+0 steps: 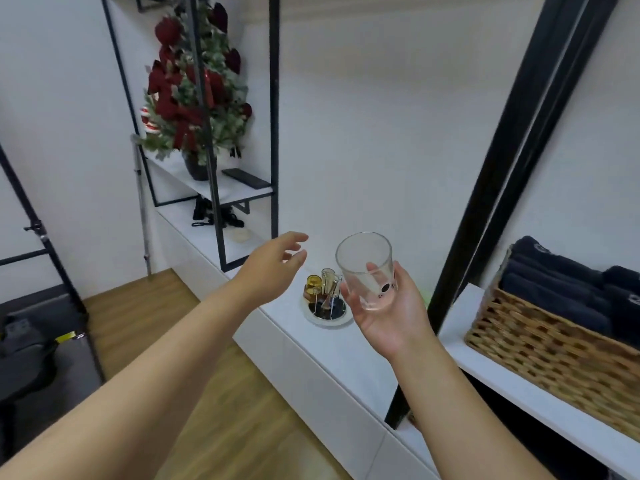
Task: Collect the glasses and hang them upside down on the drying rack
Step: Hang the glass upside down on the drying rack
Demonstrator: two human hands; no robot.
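My right hand point(391, 317) holds a clear glass tumbler point(366, 268), mouth up and tilted toward me, with a small black dot print near its base. Below and to its left, a round drying rack point(327, 306) with thin upright prongs stands on the white counter point(332, 348). An amber glass point(313, 284) and a clear glass point(328, 276) hang upside down on it. My left hand point(273, 268) reaches forward with fingers spread, empty, above and left of the rack.
A wicker basket point(540, 344) of dark folded towels sits on a white shelf at right. A thick black post point(491, 216) stands just right of the rack. A black frame shelf point(221, 188) with a red flower arrangement point(194, 84) stands behind.
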